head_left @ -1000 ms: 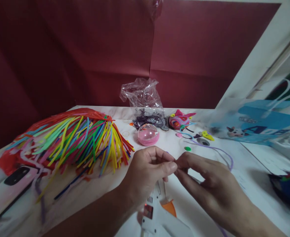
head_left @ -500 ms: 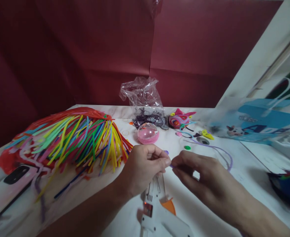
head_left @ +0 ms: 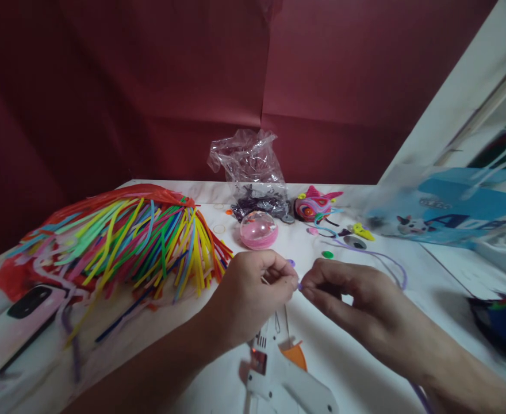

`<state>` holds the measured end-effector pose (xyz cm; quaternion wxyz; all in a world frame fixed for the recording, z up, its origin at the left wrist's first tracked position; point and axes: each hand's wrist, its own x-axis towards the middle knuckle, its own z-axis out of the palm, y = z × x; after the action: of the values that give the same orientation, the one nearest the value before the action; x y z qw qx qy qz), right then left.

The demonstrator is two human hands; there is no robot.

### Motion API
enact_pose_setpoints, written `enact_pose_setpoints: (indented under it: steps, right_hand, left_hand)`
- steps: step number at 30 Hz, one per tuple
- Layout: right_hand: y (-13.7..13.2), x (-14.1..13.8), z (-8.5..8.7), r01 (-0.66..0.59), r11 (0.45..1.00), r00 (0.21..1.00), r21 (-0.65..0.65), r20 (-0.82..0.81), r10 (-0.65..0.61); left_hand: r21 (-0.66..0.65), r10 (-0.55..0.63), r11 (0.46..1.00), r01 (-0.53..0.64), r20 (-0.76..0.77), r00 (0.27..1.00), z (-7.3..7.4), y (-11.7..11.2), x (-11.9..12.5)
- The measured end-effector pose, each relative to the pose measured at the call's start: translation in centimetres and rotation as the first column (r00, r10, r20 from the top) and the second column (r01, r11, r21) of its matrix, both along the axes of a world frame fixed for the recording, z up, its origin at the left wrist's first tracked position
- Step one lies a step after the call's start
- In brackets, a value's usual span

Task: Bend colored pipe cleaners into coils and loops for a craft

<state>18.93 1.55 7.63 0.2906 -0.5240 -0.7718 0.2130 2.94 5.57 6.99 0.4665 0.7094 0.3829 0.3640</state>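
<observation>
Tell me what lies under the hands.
A white glue gun lies on the table beneath the left hand and right hand, which pinch a purple strand; its nozzle is covered.

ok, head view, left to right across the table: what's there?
Pink phone → bundle of coloured strips → left hand → right hand → blue printed bag. The hands pinch a purple pipe cleaner between them. Pink ball, clear bag and glue gun overlap the hands, so left out.

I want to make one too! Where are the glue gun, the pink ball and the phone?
glue gun (head_left: 285, 386): head view, on its white body.
pink ball (head_left: 259, 231): head view, middle of its dome.
phone (head_left: 6, 337): head view, on its pink back.
</observation>
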Motion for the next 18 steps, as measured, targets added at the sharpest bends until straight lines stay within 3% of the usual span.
enact_pose_setpoints:
  steps: [7, 10, 14, 18]
  right_hand:
    - [-0.1, 0.2, -0.1, -0.089, 0.994, 0.986, 0.068, 0.149, 0.078]
    - [-0.2, 0.2, -0.1, -0.131, 0.986, 0.978, 0.106, 0.176, 0.111]
    - [-0.4, 0.1, 0.0, -0.216, 0.971, 0.963, 0.100, 0.187, 0.195]
    - [-0.4, 0.2, 0.2, -0.198, 0.974, 0.976, 0.109, 0.108, 0.187]
  left_hand:
    - [0.126, -0.068, 0.987, 0.103, -0.256, 0.964, 0.8, -0.1, -0.7]
    - [0.113, -0.114, 0.981, 0.156, -0.309, 0.944, 0.9, -0.1, -1.0]
    - [-0.082, -0.277, 0.961, 0.265, -0.290, 0.916, 0.8, 0.3, -1.3]
    - [-0.358, -0.358, 0.885, 0.299, -0.111, 0.927, 0.7, 1.0, -1.1]
